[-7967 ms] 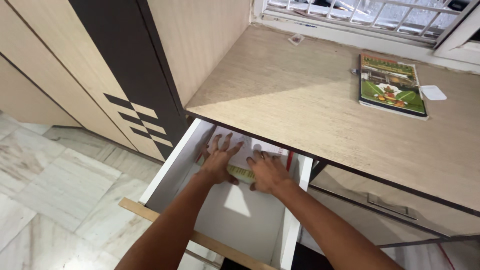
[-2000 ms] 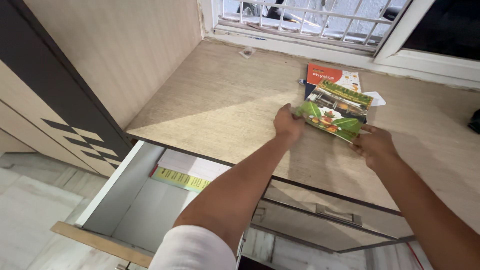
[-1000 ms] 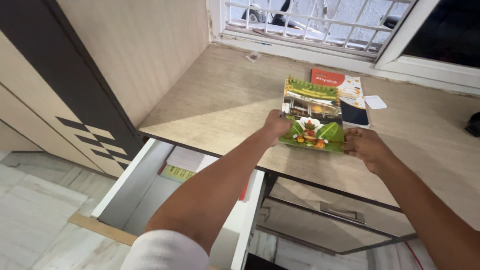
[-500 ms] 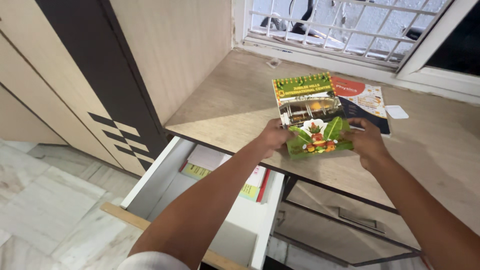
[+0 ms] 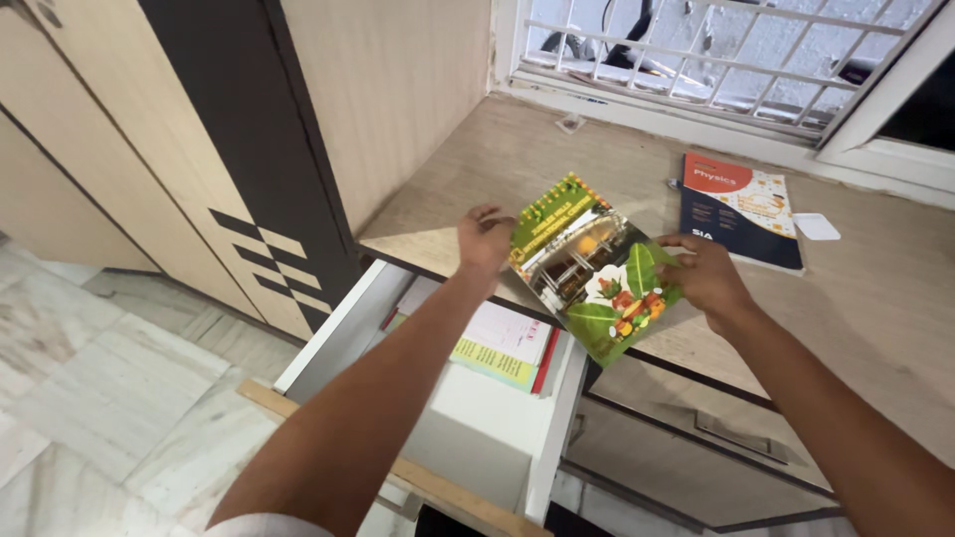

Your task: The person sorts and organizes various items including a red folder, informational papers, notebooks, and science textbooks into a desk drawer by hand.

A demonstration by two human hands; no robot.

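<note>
I gripped the green spiral-bound booklet (image 5: 592, 268) with my left hand (image 5: 484, 239) and right hand (image 5: 701, 273), holding it tilted above the desk (image 5: 875, 298) edge and the open drawer (image 5: 477, 438).

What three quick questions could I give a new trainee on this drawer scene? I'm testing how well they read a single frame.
1. True or false: both hands hold the green spiral-bound book.
2. Which lies flat on the desk near the window? A) a red and dark blue book B) a mug C) a laptop
3. Fill in: the open drawer already holds a ____ of books.

Key
1. True: the left hand and the right hand grip opposite edges.
2. A, the red and dark blue book.
3. stack
</note>
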